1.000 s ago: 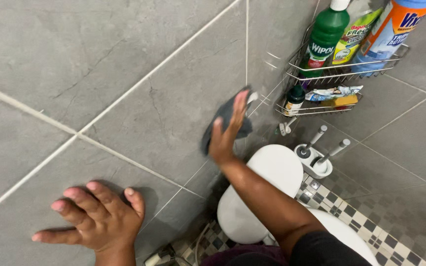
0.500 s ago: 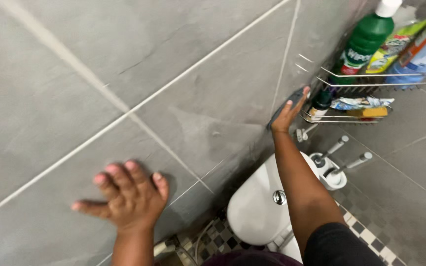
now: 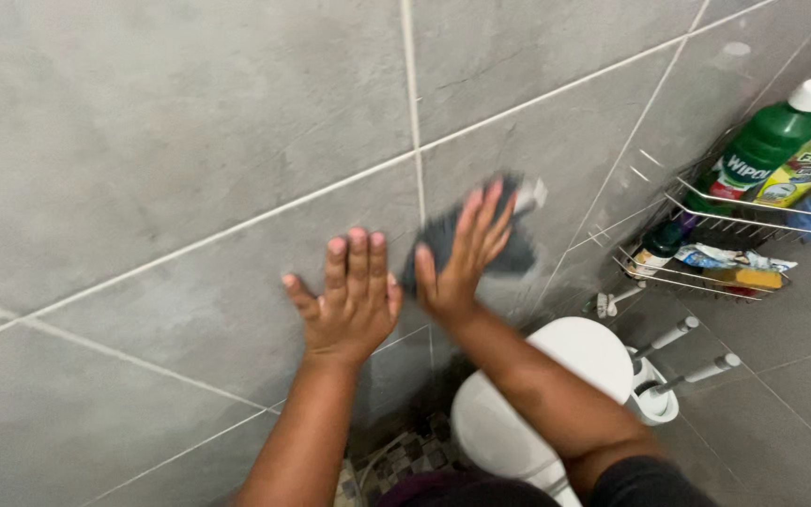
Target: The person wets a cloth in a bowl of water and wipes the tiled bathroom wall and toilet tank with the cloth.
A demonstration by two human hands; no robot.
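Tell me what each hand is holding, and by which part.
The right hand presses a dark grey cloth flat against the tiled wall, fingers spread over its middle. The left hand holds nothing; its palm rests flat on the wall.

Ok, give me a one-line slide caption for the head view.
Right hand presses a dark cloth against the grey tiled wall, left hand flat beside it.
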